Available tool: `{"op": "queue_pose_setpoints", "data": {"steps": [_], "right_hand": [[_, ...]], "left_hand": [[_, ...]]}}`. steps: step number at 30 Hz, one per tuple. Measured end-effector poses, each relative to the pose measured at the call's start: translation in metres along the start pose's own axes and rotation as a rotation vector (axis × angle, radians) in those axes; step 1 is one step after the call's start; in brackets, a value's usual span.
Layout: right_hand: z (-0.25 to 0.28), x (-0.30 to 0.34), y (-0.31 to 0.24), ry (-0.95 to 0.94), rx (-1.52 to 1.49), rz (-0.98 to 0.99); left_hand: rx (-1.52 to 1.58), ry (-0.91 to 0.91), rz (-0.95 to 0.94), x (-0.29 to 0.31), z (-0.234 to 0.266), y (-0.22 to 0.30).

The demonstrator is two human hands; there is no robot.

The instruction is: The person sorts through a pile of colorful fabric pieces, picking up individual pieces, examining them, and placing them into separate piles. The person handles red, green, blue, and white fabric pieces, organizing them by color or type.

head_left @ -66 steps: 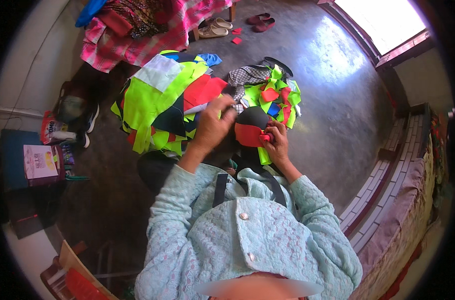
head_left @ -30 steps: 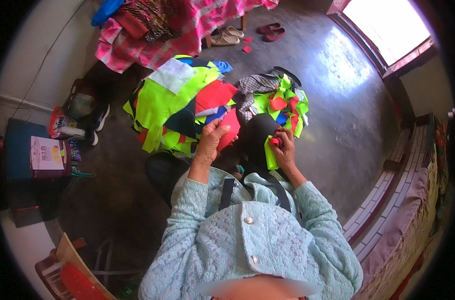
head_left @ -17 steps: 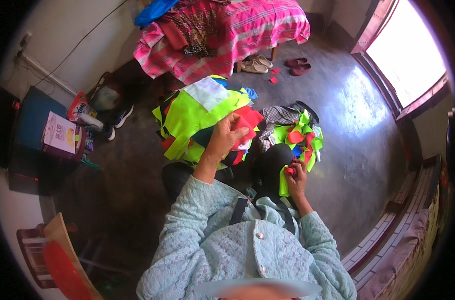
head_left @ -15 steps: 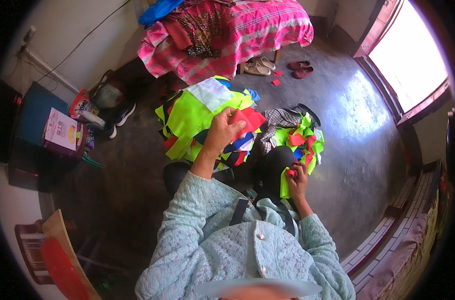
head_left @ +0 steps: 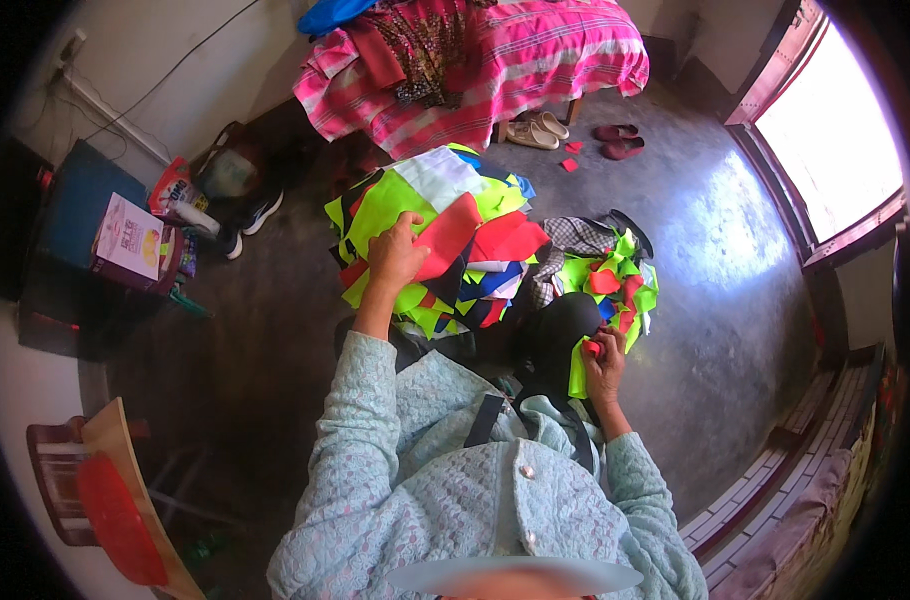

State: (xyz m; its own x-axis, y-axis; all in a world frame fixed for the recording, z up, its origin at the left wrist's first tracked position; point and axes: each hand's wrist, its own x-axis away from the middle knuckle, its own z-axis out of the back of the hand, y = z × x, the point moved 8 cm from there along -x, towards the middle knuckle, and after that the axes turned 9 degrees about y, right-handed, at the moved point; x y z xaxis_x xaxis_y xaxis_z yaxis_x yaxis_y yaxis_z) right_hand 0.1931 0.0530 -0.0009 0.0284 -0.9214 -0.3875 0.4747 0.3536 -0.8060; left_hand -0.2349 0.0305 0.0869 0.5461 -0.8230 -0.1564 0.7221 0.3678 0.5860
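Head view: left hand (head_left: 399, 254) pinches red cloth (head_left: 451, 236), right hand (head_left: 605, 372) curls fingers (head_left: 601, 337) round scraps (head_left: 577, 374) (slack pinch could drop the cloth).

- Left arm (head_left: 343, 440): sleeved; extends forward, farther from the torso (head_left: 455, 510) than the right arm (head_left: 643, 490).
- Left wrist (head_left: 377, 316): bare; roughly in line with the forearm.
- Left grip (head_left: 401, 256): back of the hand faces upward; fingers (head_left: 409, 218) bend toward the right, in a pinch.
- Right arm: sleeved; forearm slants forward and inward.
- Right wrist (head_left: 609, 408): bare below the hand.
- Right grip (head_left: 604, 362): fingers curl toward the palm in a compact hold.
- Both grips: well apart, left grip farther forward.
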Motion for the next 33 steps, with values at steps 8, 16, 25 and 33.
{"op": "queue_pose_setpoints", "data": {"steps": [8, 16, 25, 33], "right_hand": [[0.002, 0.000, 0.001, 0.001, 0.018, -0.007], [0.000, -0.001, 0.000, 0.001, 0.028, -0.013], [0.003, 0.000, -0.002, -0.006, 0.003, -0.009], [0.001, 0.001, 0.007, -0.002, 0.025, -0.005]], "left_hand": [[0.060, 0.062, 0.043, 0.005, 0.016, -0.016], [-0.300, 0.297, -0.109, 0.014, 0.044, 0.008], [-0.128, 0.268, -0.506, 0.026, -0.030, 0.064], [-0.253, 0.303, -0.600, 0.030, -0.039, 0.065]]}}
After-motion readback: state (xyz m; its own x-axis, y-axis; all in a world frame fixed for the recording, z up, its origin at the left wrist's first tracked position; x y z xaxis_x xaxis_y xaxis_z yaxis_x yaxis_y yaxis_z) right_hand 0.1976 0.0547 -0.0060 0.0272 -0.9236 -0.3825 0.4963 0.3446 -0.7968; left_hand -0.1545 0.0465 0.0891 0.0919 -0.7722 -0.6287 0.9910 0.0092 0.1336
